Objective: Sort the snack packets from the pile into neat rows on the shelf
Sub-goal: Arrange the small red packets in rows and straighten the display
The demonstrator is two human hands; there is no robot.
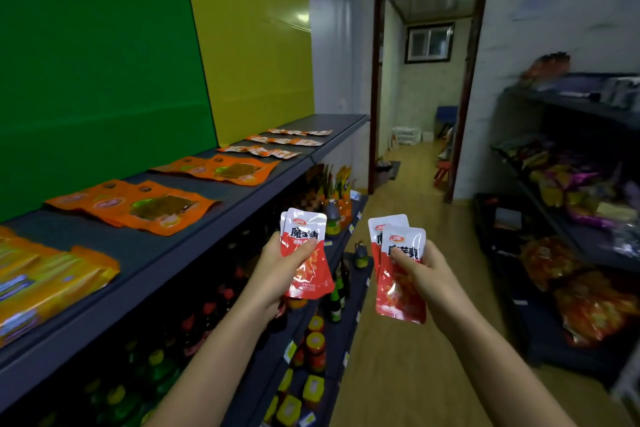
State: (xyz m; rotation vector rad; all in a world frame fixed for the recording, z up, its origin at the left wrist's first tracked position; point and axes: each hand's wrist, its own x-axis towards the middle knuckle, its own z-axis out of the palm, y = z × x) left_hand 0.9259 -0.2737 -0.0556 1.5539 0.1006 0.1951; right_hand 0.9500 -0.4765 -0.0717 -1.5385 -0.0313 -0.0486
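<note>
Head camera is showing me both hands raised side by side in the aisle, just off the front edge of the top shelf (166,253). I'm seeing the left hand (277,270) gripping the left packets (306,253), red and white. Its thumb is pressing across the front and its fingers are curling behind. One packet is facing me, and the edge of a second is peeking out behind it.

The right hand (427,276) is doing much the same with the right packets (398,282). It is pinching two of the same red-and-white sort, the front one overlapping the one behind. Both bunches are standing roughly upright in the air, apart from each other and not touching the shelf.

Up on the shelf, rows are lying flat against the green panel (97,80) and the yellow panel (249,45). Nearest me, yellow-orange packs (45,281) are overlapping in a thick band. Next, a row of large orange packets (138,206) is running front to back, and a second orange row (225,170) is lying beyond it. Three thin rows of small packets (259,151) are lying at the far end, too small for me to read.

Below, bottles (332,218) and jars (315,347) are crowding the lower shelves. Across the aisle, a dark rack (571,104) is carrying mixed bags (571,184), blurred. A doorway (426,80) is standing open at the end.
</note>
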